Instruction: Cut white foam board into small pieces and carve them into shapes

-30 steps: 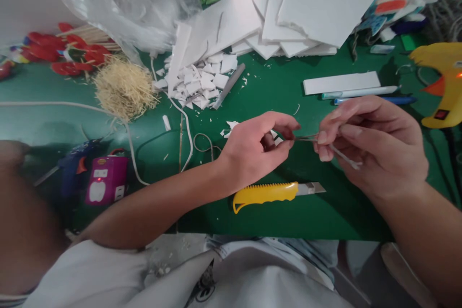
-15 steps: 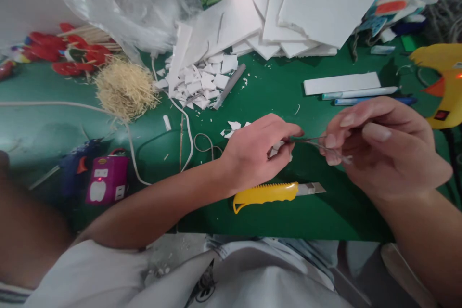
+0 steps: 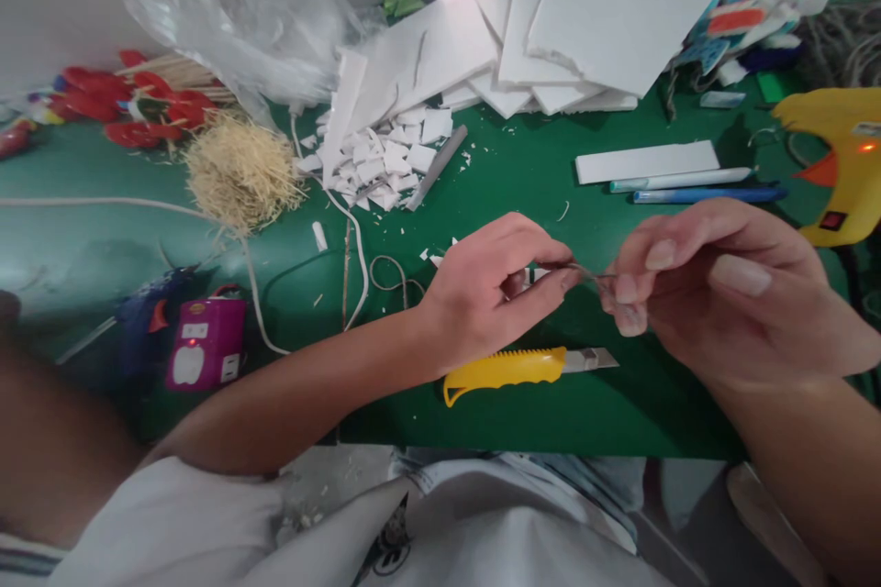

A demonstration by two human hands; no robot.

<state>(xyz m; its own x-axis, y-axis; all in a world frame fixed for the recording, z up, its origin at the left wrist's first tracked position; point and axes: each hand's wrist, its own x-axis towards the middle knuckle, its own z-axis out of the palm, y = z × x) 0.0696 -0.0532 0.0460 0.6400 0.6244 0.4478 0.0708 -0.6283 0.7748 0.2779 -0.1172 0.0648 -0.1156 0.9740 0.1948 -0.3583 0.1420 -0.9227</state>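
Between my hands runs a short length of thin greyish string point(image 3: 589, 272), pinched at both sides. My left hand point(image 3: 492, 289) is closed, with thumb and forefinger pressed together on the string's left end. My right hand point(image 3: 747, 298) grips the other end between its fingertips, palm partly turned up. Small white scraps show behind the left fingers. Just below the left hand lies a yellow utility knife point(image 3: 506, 373) with its blade out, pointing right. A loop of thin cord point(image 3: 390, 273) lies on the green table left of the left hand.
White foam sheets point(image 3: 619, 9) are stacked at the back, beside a heap of white chips point(image 3: 385, 160). Pens point(image 3: 708, 195) and a yellow glue gun point(image 3: 843, 165) are at right. A straw-like bundle point(image 3: 238, 170), white cable point(image 3: 251, 289) and purple power socket point(image 3: 205, 344) occupy the left.
The string between my hands shows shorter now. My left fingertips have shifted slightly right, and my right fingers have turned a little and dropped slightly. The knife stays put.
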